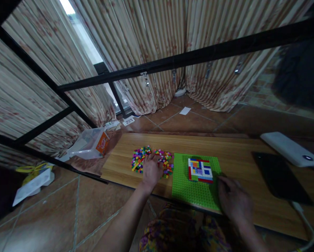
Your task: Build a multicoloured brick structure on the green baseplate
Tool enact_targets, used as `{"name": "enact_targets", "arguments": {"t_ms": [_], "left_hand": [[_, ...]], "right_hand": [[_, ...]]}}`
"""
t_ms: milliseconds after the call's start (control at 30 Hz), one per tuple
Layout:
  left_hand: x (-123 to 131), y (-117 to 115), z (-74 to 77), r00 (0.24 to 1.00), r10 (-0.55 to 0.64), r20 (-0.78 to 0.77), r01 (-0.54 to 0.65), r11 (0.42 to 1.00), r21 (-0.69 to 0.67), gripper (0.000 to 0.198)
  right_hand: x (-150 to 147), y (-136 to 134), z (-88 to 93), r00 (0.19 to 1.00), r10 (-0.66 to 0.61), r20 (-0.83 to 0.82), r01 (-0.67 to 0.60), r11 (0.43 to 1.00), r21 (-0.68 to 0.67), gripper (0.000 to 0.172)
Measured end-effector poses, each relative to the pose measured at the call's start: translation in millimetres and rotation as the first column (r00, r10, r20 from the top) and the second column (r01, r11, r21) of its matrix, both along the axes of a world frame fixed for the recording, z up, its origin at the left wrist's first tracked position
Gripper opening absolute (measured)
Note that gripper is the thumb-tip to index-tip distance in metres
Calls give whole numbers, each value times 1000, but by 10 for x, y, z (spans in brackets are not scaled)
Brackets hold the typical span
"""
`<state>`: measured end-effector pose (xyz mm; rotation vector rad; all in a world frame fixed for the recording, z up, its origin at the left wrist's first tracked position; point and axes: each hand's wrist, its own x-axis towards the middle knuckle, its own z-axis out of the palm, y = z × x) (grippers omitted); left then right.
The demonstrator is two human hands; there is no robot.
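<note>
My left hand (152, 169) reaches down into a loose pile of small coloured toy bricks (138, 162), fingers apart and touching the bricks. Its palm hides part of the pile. A green baseplate (183, 190) lies to the right of the pile. On it sits a low, roughly square brick build (199, 171) with red and white edges and mixed white, blue, yellow and orange pieces inside. My right hand (235, 199) is at the plate's right edge, fingers curled in; whatever they may hold is too small or hidden to make out.
The wooden board (241, 154) also carries a dark phone-like slab (281, 176) and a white power bank (290, 148) with a cable. A clear plastic box (87, 143) stands on the floor at left. Black metal bars (157, 66) cross before the curtains.
</note>
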<state>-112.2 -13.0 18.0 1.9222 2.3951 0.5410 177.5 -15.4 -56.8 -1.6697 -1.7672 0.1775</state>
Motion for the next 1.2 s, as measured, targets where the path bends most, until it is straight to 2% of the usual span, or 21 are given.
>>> {"name": "enact_targets", "arguments": {"t_ms": [133,233,500,667,867,1000,1200], "left_hand": [[81,67,1,996,6,-87,-16,994,-107,23],[72,97,-18,994,0,-108,-14,991,-132,20],[-30,109,-63,1000,17,10,-16,997,-77,21],[-61,102,-93,1000,-12,10,13,999,-36,16],[-38,70,-43,995,-78,53,78,997,0,19],[-33,72,-25,992,-77,103,75,997,22,17],[-82,127,-41,992,-115,51,114,993,14,16]], "right_hand": [[4,-5,-4,1000,1,-4,-1,1000,-19,39],[-4,-3,2,1000,-3,6,3,1000,-17,39],[-23,1,6,1000,-4,-25,4,1000,-1,39],[-25,-8,14,1000,-7,-24,7,1000,2,36],[-25,-4,28,999,3,-49,-3,1000,5,36],[-26,0,30,999,18,-46,-18,1000,9,35],[-30,-3,29,998,23,-57,-22,999,24,36]]}}
